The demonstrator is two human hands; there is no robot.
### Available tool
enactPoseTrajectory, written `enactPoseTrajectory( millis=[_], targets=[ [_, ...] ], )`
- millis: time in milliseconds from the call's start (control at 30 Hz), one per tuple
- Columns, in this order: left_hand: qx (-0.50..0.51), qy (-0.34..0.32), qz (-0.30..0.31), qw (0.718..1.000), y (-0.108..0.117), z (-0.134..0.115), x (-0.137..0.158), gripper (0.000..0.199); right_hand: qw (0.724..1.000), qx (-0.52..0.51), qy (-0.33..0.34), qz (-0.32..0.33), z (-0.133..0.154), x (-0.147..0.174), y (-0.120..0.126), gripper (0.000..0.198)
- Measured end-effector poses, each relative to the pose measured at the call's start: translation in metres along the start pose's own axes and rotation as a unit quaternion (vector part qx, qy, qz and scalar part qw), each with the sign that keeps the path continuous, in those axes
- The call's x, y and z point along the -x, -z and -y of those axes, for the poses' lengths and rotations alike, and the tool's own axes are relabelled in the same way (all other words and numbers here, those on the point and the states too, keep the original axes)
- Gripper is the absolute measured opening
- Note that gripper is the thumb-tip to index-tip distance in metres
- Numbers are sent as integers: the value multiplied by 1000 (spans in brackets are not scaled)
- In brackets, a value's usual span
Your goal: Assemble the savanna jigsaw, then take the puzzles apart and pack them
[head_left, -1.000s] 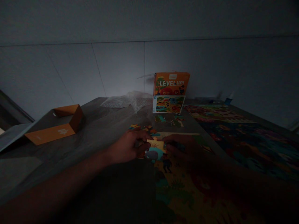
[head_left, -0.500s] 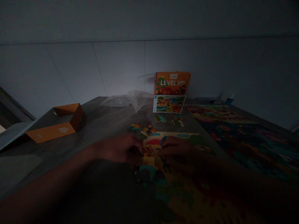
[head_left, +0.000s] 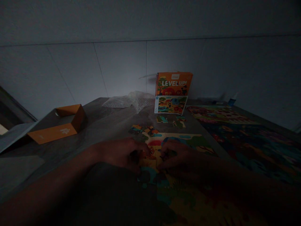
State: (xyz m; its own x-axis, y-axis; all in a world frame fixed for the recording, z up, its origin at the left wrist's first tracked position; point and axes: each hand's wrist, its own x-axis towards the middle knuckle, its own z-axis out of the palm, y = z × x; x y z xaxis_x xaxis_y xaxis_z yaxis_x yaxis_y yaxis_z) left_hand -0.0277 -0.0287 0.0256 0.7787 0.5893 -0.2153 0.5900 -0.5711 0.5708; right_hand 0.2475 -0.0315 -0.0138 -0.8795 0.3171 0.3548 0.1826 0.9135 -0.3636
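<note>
the jigsaw (head_left: 178, 188) lies flat on the table (head_left: 98, 125) in front of the person, and the work seems to centre on its left edge, around a piece with an orange animal (head_left: 150, 153). the left hand (head_left: 119, 152) is at that piece's outer side, fingers bent and fairly close together; the right hand (head_left: 184, 160) rests over the jigsaw with fingers curled narrowly. it is too dark to tell whether either pinches anything. the step looks like fitting or pressing edge pieces, and the next move would call for lining up the seams and pushing down evenly. farther out are loose pieces (head_left: 136, 128), then a picture card (head_left: 172, 105) leaning on an orange box (head_left: 175, 83), with bubble wrap (head_left: 131, 100) left of it.
</note>
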Motion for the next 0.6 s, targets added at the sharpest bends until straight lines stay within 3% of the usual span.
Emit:
enactPoseTrajectory(
  millis=[600],
  targets=[
    [-6,-14,6,1000,0,2,0,32,1000,-8,12,0,-1,-2,-2,25]
  ],
)
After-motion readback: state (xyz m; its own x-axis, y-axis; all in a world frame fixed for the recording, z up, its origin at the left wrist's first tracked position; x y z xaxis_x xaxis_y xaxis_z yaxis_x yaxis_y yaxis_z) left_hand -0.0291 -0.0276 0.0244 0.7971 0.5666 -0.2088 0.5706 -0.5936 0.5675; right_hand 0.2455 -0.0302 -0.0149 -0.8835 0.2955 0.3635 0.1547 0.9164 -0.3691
